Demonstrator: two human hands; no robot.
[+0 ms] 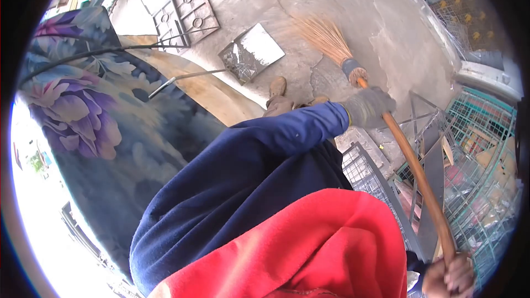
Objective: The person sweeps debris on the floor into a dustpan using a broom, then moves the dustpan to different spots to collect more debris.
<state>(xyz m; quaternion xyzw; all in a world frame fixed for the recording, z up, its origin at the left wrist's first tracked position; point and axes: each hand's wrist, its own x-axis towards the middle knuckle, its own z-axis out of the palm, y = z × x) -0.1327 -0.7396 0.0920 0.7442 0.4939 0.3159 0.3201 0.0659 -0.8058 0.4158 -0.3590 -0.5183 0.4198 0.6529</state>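
Observation:
A straw broom slants down the right side, its wooden handle (415,168) running from the bristles (323,37) to the lower right. My left hand (369,107), in a grey work glove and blue sleeve, is closed round the handle just above the broom head. At the far end of the handle my bare right hand (450,277) is wrapped round it. The bristles are slightly blurred against the concrete floor. Left of them lies a metal dustpan (264,44) with dark debris in it; its long thin handle (187,78) points left.
A floral-patterned panel or cloth (110,127) covers the left side. Metal frames with rings (196,14) lie on the concrete floor (364,11). Green wire baskets (480,149) and metal grids (370,168) stand at the right. A brown shoe (277,85) shows below the dustpan.

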